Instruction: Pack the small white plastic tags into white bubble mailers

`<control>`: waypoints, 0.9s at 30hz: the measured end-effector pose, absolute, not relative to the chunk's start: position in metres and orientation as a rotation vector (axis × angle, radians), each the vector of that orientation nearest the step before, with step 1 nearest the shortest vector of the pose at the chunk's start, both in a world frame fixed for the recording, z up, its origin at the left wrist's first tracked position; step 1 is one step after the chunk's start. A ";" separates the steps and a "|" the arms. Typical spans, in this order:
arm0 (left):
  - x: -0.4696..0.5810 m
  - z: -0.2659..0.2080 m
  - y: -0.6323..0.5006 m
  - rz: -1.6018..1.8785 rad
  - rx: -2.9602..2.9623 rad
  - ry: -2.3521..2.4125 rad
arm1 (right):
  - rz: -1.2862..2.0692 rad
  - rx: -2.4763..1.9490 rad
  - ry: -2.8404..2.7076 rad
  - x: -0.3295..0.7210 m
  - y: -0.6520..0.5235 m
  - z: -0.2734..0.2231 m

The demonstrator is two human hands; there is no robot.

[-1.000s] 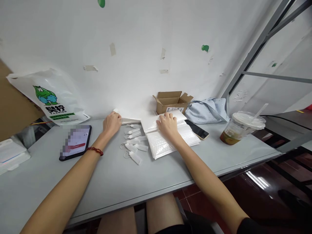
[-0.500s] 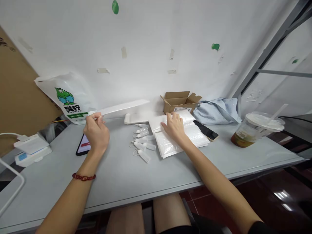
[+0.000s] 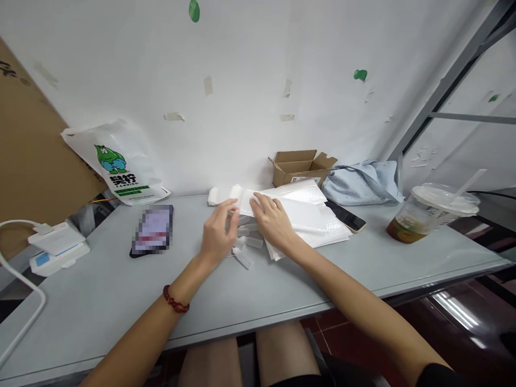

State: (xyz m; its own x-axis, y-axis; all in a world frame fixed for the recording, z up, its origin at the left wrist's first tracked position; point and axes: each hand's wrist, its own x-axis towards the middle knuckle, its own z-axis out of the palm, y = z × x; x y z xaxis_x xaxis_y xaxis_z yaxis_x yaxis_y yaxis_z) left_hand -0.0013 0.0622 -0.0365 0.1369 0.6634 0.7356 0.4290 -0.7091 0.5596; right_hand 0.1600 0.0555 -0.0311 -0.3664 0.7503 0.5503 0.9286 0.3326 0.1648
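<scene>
A long, flat white packet (image 3: 308, 214) lies across the white bubble mailers (image 3: 328, 231) at the table's middle. My left hand (image 3: 220, 231) is at the packet's left end, with thumb and fingers curled at its edge. Over the packet's left half, my right hand (image 3: 272, 219) bends its fingers onto the surface and holds it down. Several small clear squeeze bottles (image 3: 242, 258) with cap loops lie partly hidden beneath and between my hands. Behind my left fingertips sits another white folded piece (image 3: 213, 196).
A phone (image 3: 152, 230) lies to the left, near a white printed bag (image 3: 124, 161) and a charger (image 3: 58, 242). Toward the back right are an open cardboard box (image 3: 298, 166), a blue cloth bag (image 3: 358, 183), a second phone (image 3: 346, 216) and a drink cup (image 3: 415, 215).
My left hand has brought the raised white packet right and down onto the mailers. My right hand has shifted left from the mailers onto the packet.
</scene>
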 end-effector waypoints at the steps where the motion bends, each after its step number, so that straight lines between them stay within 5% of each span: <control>1: -0.005 -0.034 0.065 1.631 2.043 1.136 | -0.653 -1.482 -2.237 0.162 0.057 -0.032; 10: -0.034 -0.021 0.088 1.022 1.257 0.987 | -0.522 -1.336 -2.390 0.152 0.045 -0.030; 27: -0.024 -0.017 0.080 1.053 1.469 1.157 | -0.331 -1.463 -2.364 0.173 0.051 -0.016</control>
State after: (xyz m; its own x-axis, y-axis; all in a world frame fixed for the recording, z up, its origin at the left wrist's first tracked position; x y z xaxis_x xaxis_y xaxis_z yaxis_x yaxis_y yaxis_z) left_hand -0.0243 0.0798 -0.0172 0.1794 0.9815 0.0664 0.1582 -0.0954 0.9828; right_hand 0.1725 0.0512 -0.0161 -0.4119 0.8173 0.4029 0.8966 0.4425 0.0190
